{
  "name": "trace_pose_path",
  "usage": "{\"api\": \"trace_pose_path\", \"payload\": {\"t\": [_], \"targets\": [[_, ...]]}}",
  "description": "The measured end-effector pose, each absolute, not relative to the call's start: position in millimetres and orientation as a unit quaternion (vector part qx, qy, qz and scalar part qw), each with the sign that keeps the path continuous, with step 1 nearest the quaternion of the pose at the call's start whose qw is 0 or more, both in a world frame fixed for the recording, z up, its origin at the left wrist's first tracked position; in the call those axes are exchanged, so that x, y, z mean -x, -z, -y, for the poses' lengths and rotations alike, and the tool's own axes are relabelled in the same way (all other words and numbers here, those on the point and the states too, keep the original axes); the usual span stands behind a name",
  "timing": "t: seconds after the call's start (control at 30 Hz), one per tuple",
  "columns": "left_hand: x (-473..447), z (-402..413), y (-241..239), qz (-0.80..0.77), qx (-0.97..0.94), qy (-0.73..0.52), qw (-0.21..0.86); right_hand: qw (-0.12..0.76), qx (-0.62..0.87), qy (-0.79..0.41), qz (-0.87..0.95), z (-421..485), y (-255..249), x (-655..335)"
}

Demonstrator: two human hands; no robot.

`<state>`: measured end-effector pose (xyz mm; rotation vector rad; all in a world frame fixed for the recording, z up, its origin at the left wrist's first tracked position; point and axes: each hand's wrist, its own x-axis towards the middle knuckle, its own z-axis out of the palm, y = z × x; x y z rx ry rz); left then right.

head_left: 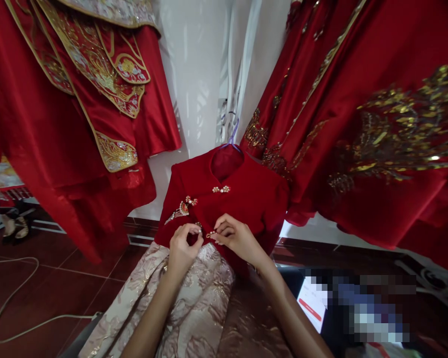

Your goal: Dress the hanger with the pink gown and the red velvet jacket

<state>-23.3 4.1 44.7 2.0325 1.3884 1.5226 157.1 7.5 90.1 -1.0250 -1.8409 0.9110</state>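
Note:
A red jacket (246,199) with a stand-up collar hangs on a purple hanger (232,139) in front of me. My left hand (184,246) pinches one beaded half of a frog button (198,226) at the jacket's lower front. Close to its right, my right hand (239,238) grips the other half, a beaded loop (210,234), between thumb and fingers. The two halves look slightly apart. Higher up, a beaded fastener (221,189) sits at the collar, and a jewelled brooch-like ornament (181,211) lies on the left chest. A pale brocade skirt (197,303) spreads below.
Red embroidered gowns hang at left (108,99) and right (321,164). A lit phone-like screen (313,303) is at lower right. A white cable (7,308) runs across the tiled floor (59,288); black shoes (20,228) stand at far left.

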Motion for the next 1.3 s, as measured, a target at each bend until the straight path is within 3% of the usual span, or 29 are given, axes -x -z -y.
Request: {"api": "trace_pose_path", "payload": {"t": [0.27, 0.57, 1.3], "targets": [[18.6, -2.7, -38.2, -0.478, -0.67, -0.556, 0.111, 0.358, 0.422, -0.285, 0.782, -11.1, -80.8, -151.3], [18.6, -2.6, -36.7, -0.464, -0.686, -0.552, 0.098, 0.435, 0.416, -0.259, 0.755, -11.3, -76.4, -136.9], [18.9, -4.0, -33.3, -0.463, -0.68, -0.56, 0.095, 0.428, 0.419, -0.212, 0.772, -14.2, -69.1, -134.0]]}}
